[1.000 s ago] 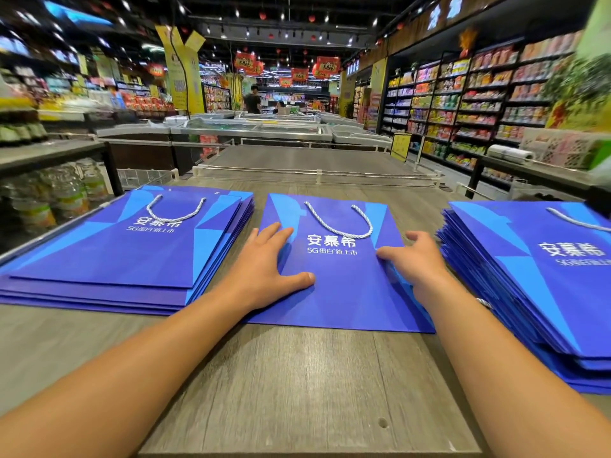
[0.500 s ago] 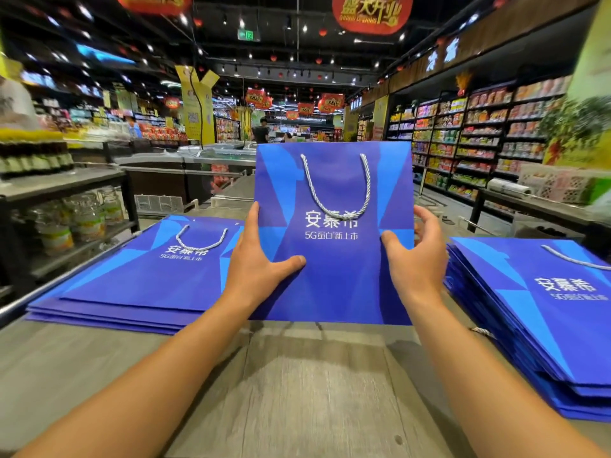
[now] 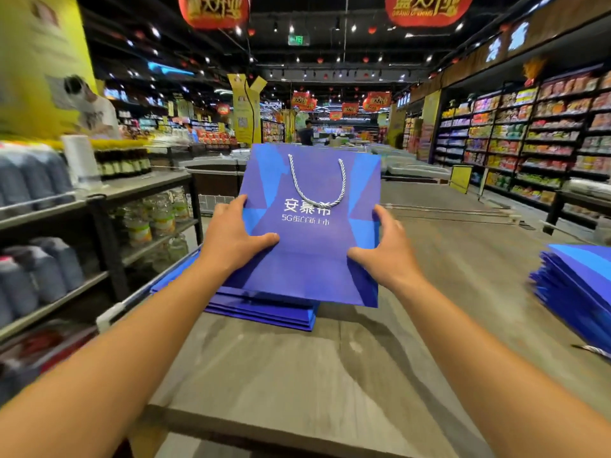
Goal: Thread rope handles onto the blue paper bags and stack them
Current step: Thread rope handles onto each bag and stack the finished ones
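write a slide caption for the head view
Both hands carry a roped blue bag over the left stack.

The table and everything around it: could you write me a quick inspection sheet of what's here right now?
Surface: grey wood-grain table, bare in the near part.
Job's things: one blue paper bag with a white rope handle, held up over the left stack of blue bags; a second stack sits at the right edge.
Clutter: nothing seen.
Hands: left hand grips the bag's left edge, right hand its right edge.
Cables: nothing seen.
Surroundings: supermarket; bottle shelves on the left, packed goods shelves on the right, red hanging signs, people in the distance.
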`<action>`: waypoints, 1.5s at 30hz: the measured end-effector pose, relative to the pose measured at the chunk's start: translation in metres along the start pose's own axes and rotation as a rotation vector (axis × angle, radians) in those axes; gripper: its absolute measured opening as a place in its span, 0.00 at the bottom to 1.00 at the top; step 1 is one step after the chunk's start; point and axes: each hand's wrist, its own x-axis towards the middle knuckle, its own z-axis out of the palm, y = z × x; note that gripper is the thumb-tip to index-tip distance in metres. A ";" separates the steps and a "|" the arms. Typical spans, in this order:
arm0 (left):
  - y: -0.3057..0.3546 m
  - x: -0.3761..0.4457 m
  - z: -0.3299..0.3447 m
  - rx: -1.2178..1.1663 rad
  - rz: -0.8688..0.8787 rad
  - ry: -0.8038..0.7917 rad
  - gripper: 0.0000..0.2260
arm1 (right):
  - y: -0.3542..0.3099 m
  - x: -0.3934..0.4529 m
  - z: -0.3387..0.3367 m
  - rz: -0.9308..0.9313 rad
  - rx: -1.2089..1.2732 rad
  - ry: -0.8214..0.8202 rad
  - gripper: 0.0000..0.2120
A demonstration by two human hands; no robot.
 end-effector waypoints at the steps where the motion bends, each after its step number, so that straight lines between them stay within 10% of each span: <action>1: -0.011 0.003 -0.005 0.030 -0.011 -0.001 0.41 | -0.003 0.002 0.014 0.000 -0.016 -0.027 0.42; 29: -0.093 0.007 0.010 0.562 0.031 -0.372 0.20 | 0.003 -0.007 0.101 0.084 -0.586 -0.318 0.30; 45: 0.115 -0.079 0.124 0.083 0.337 -0.351 0.27 | 0.097 -0.065 -0.156 0.229 -0.779 -0.039 0.32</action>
